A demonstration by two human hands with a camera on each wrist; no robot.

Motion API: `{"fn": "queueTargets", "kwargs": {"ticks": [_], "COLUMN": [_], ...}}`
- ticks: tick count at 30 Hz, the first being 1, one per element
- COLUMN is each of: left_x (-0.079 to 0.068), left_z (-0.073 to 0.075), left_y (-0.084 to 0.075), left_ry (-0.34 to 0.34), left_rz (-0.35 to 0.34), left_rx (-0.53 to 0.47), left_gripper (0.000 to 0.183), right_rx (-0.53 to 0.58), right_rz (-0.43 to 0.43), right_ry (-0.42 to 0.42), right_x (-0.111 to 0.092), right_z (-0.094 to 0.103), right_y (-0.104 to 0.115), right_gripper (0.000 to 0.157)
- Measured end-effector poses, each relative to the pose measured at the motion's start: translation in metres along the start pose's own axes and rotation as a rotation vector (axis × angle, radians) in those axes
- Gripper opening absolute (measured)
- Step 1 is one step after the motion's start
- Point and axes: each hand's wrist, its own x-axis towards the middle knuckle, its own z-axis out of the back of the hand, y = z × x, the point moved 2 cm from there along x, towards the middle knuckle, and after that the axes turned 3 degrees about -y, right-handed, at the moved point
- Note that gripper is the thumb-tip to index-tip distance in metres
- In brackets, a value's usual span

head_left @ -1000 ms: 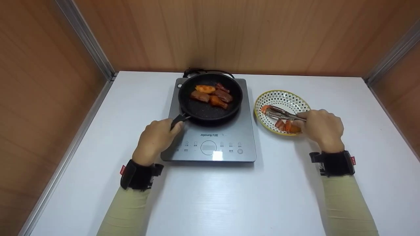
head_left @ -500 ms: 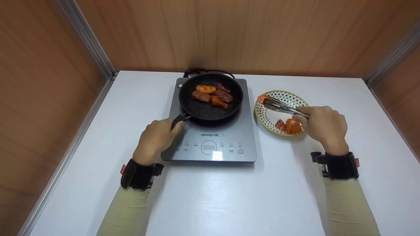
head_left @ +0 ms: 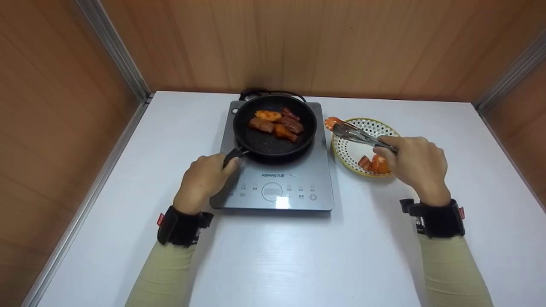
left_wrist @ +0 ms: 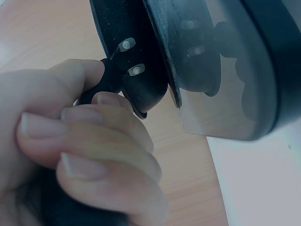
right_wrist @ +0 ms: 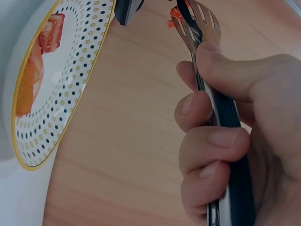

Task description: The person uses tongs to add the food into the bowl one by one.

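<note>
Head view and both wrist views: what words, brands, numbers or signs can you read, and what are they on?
"Joyoung 九阳": on the front of the cooker.
Power sign, circled: at the cooker's lower right.
Small labels either side of the dial: too small to read.
Red tags on the wristbands: too small to read.
Wrist views: no readable text.

In the head view, I observe a white tabletop (head_left: 277,260). A wood-grain rear panel (head_left: 298,47) stands along its far edge; a left panel (head_left: 51,111) and a right panel (head_left: 524,115) flank it. I note grey metal posts (head_left: 111,47) at both rear corners, a metal rail (head_left: 86,209) along the left edge, and a black cable (head_left: 252,92) near the far edge
</note>
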Motion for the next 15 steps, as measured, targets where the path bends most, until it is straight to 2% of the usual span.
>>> {"fn": "queueTargets", "kwargs": {"ticks": [15], "left_x": [-0.001], "left_z": [0.000], "left_y": [-0.001], "left_ry": [-0.001], "left_rz": [0.001], "left_rx": [-0.001], "left_gripper": [0.043], "right_rx": [0.050], "right_rz": [0.133], "right_ry": [-0.158], "right_x": [-0.002], "right_z": [-0.011], "right_y": [0.032], "right_gripper": [0.023]}}
